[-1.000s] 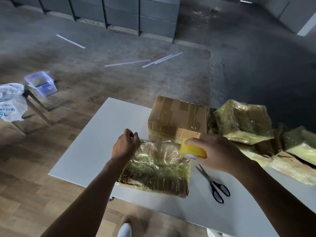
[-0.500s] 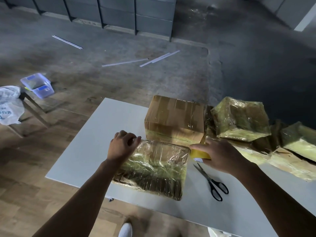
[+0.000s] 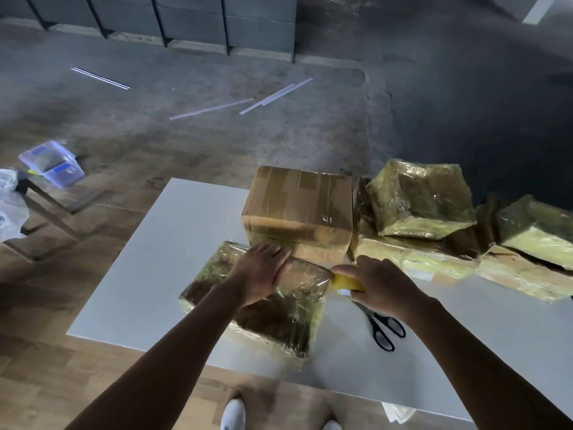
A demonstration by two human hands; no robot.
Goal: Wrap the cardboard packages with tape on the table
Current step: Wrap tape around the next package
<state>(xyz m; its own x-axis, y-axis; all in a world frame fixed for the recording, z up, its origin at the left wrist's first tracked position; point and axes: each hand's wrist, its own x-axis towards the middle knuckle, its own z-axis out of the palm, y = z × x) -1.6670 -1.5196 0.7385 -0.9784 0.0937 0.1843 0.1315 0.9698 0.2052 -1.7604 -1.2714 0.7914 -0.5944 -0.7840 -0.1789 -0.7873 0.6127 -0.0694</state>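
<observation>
On the white rectangular table, toward its near edge: a flat cardboard package sheathed in shiny clear tape, lying flat. Pressed down on its far half by the left hand, palm down, fingers straight and close together, tips near the far edge. Just off the package's far right corner: the right hand, fingers and thumb curled round a yellow roll of tape. Seemingly a strip of clear tape stretched from roll to corner, though too glossy to tell for sure. Partly hidden under the right wrist, on the tabletop: black-handled scissors, handles toward the near edge. Right behind the package, touching or nearly so: a taller brown cardboard box banded with brown tape. To its right: a heap of film-wrapped yellowish cardboard packages, stacked and tilted. On the floor at far left: a clear plastic tub with blue labels. Further out on the grey floor: thin white strips.
</observation>
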